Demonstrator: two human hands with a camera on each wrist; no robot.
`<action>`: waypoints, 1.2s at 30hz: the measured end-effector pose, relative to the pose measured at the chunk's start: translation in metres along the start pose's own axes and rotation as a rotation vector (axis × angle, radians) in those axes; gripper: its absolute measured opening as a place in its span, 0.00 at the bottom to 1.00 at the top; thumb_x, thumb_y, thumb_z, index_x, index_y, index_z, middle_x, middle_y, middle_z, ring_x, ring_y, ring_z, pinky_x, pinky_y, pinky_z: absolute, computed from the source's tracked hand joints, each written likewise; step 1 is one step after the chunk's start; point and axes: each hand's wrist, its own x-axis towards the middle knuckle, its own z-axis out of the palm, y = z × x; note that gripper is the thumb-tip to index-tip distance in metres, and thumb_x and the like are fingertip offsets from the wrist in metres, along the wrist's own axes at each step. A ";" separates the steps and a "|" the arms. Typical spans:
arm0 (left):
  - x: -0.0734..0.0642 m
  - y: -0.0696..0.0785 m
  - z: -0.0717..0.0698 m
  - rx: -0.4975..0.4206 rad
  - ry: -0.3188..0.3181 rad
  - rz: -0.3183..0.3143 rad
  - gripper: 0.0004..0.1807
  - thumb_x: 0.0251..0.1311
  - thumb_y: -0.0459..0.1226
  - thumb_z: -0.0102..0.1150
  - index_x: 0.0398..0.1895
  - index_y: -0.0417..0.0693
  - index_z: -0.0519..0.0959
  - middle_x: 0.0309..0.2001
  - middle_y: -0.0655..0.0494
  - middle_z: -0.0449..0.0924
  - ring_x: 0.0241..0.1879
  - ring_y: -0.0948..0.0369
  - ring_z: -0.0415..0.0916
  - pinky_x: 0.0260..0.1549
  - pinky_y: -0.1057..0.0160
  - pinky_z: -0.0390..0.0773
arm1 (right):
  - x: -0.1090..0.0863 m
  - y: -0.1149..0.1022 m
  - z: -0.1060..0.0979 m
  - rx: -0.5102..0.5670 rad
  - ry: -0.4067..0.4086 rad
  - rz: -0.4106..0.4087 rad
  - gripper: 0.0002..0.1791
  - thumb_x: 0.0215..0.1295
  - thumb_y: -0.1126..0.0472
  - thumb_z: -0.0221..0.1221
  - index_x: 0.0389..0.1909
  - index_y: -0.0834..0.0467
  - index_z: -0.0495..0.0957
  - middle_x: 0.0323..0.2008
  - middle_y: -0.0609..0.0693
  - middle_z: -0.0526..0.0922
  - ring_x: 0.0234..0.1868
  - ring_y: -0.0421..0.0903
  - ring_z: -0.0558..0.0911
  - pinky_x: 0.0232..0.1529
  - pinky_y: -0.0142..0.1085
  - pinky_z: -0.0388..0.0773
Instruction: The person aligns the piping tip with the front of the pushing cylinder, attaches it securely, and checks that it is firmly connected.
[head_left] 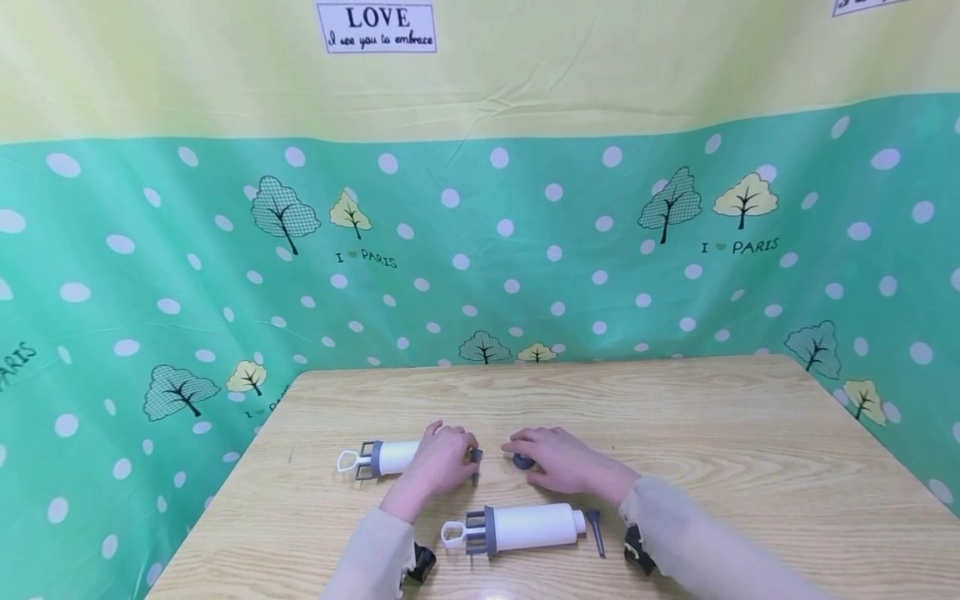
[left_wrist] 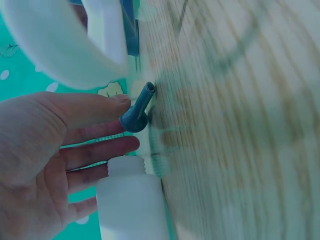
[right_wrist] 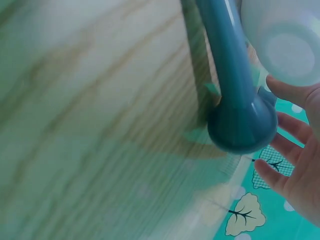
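Note:
Beside a grey funnel-shaped nozzle [head_left: 476, 468] is my left hand [head_left: 447, 460]; in the left wrist view its thumb tip meets the nozzle's wide end [left_wrist: 134, 118], and its fingers are extended. Behind that hand lies a white tube with a grey frame and a pull handle [head_left: 397, 457]; its threaded neck [left_wrist: 126, 166] shows in the left wrist view. My right hand [head_left: 564, 461] is around a small dark round piece [head_left: 522, 461], fingers loosely bent. Whether it touches the piece is hidden. No grip shows in the right wrist view, where the fingers [right_wrist: 295, 130] are spread.
Nearer the front lies a second white tube [head_left: 534, 527] with a grey frame and a loop handle. Right of its neck is another grey nozzle [head_left: 596, 533], large in the right wrist view. The wooden table [head_left: 750, 467] ends at a patterned green curtain [head_left: 510, 283].

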 end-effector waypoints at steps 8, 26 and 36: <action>0.001 0.000 0.002 -0.016 0.028 0.019 0.06 0.44 0.41 0.67 0.23 0.53 0.79 0.23 0.64 0.75 0.30 0.61 0.75 0.55 0.44 0.62 | 0.001 -0.002 0.003 0.000 0.021 -0.022 0.21 0.57 0.59 0.59 0.53 0.49 0.74 0.53 0.48 0.74 0.53 0.47 0.74 0.52 0.46 0.70; 0.002 0.001 0.003 -0.009 0.122 0.043 0.03 0.48 0.38 0.63 0.20 0.54 0.80 0.22 0.64 0.77 0.27 0.63 0.75 0.51 0.47 0.67 | 0.002 0.000 0.008 0.081 0.091 -0.022 0.15 0.56 0.66 0.58 0.46 0.54 0.78 0.43 0.47 0.76 0.45 0.45 0.77 0.49 0.38 0.74; 0.002 0.001 0.001 -0.040 0.172 0.031 0.03 0.50 0.38 0.63 0.21 0.53 0.80 0.23 0.64 0.78 0.27 0.65 0.75 0.50 0.51 0.68 | 0.000 -0.001 0.005 0.200 0.120 0.054 0.15 0.55 0.64 0.60 0.45 0.54 0.75 0.41 0.45 0.73 0.41 0.41 0.77 0.44 0.34 0.76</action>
